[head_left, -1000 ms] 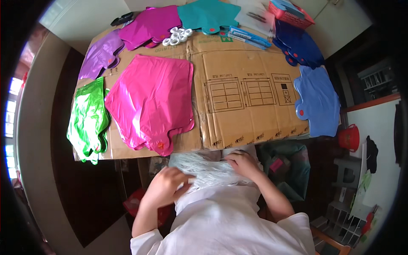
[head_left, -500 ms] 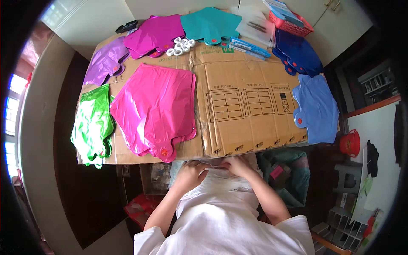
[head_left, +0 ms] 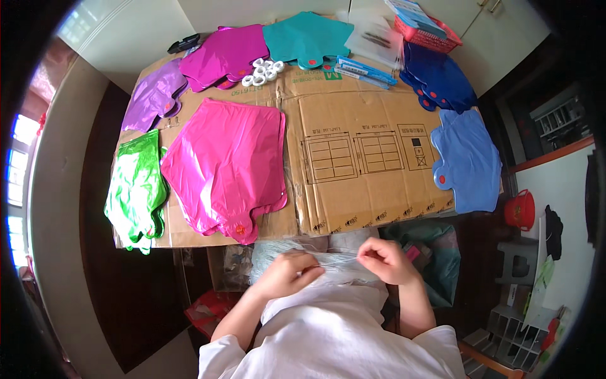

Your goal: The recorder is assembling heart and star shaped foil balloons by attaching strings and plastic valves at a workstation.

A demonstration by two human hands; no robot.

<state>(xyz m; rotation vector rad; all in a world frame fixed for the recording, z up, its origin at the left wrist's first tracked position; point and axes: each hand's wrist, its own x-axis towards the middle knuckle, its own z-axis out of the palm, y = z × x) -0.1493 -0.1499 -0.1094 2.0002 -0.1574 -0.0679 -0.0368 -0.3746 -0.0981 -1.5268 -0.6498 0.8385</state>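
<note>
The right hand [head_left: 390,262] has its fingers [head_left: 372,251] pinched together on a thin, pale, thread-like strand [head_left: 341,261], which runs leftward in a nearly straight line. The left hand [head_left: 290,274] is at the strand's other visible end, fingers bent; whether they clasp it cannot be told. The strand hangs above the lap, in front of the near edge of the bench. Behind the left hand, on the lap, lies a loose bundle of silvery-white strands [head_left: 265,254] (partly hidden by that hand).

Beyond it, the cardboard-covered bench [head_left: 341,205] carries a large, glossy pink foil piece [head_left: 230,161], its red-dotted tab at the near edge. Just left of this lie shiny green foil pieces [head_left: 134,192]; light-blue flat pieces [head_left: 470,161] lie at the right edge. Along the far side are a teal flat piece [head_left: 309,38], a cluster of small white rings [head_left: 260,78] and a red plastic basket [head_left: 435,43].
</note>
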